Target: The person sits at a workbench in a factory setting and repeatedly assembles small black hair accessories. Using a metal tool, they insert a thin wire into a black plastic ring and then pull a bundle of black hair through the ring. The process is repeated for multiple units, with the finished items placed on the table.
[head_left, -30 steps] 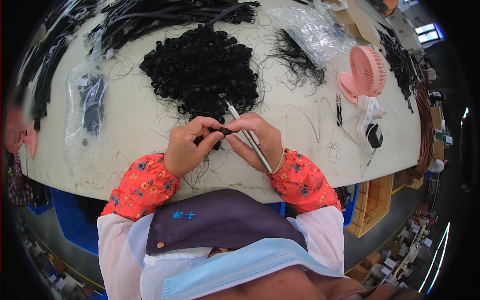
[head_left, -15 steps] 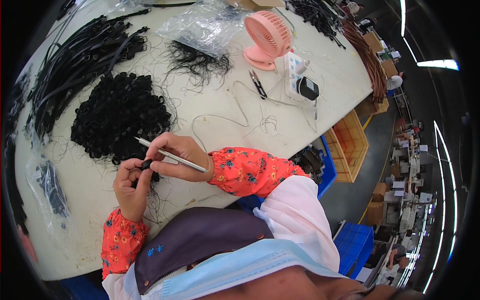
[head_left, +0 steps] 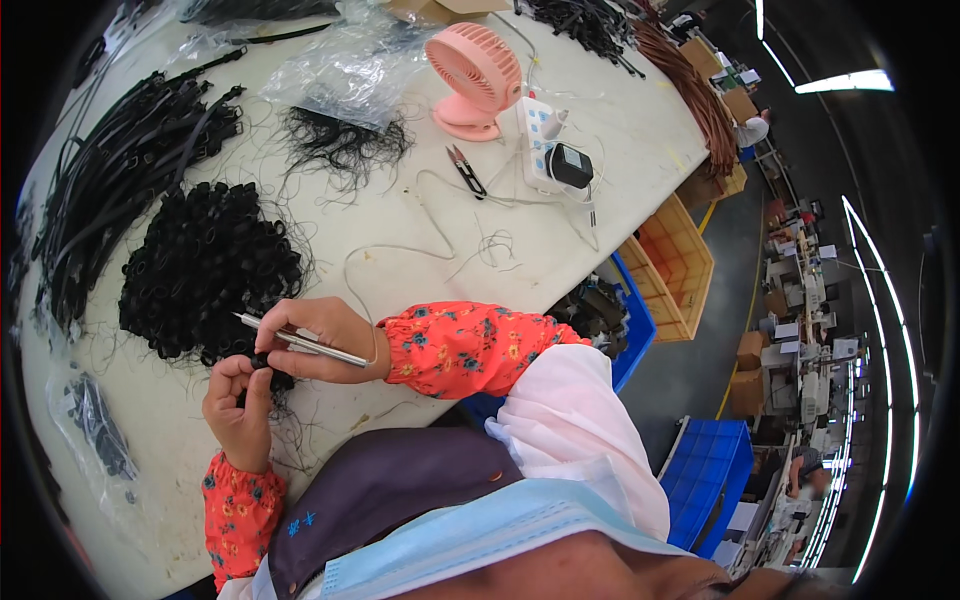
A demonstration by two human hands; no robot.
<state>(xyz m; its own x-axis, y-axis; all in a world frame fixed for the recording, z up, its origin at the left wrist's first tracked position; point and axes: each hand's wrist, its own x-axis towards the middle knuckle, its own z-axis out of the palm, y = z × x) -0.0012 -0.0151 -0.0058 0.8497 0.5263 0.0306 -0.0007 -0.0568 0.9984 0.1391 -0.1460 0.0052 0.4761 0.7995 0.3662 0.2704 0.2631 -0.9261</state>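
My left hand (head_left: 240, 405) is closed, pinching a small black loop (head_left: 260, 360) between thumb and fingertips. Closed around a slim silver pen-shaped tool (head_left: 335, 353), my right hand (head_left: 322, 335) meets the left at the loop. The tool's thin tip points away to the left, over the near edge of a big heap of black loops (head_left: 210, 265). From beside my right wrist a thin pale cord (head_left: 347, 275) runs across the table; its join to the tool is hidden. Loose black threads lie under my hands.
Black straps with buckles (head_left: 130, 160) lie at far left. Beyond the heap are a thread tangle (head_left: 345, 145), clear plastic (head_left: 345, 75), thread snips (head_left: 466, 173), a pink fan (head_left: 470, 85) and a power strip (head_left: 535, 140). Crates (head_left: 665, 270) stand past the table's right edge.
The whole view has shifted, so the table things sit farther left in the picture. Both hands keep their grips, and the pen-shaped tool lies slightly flatter.
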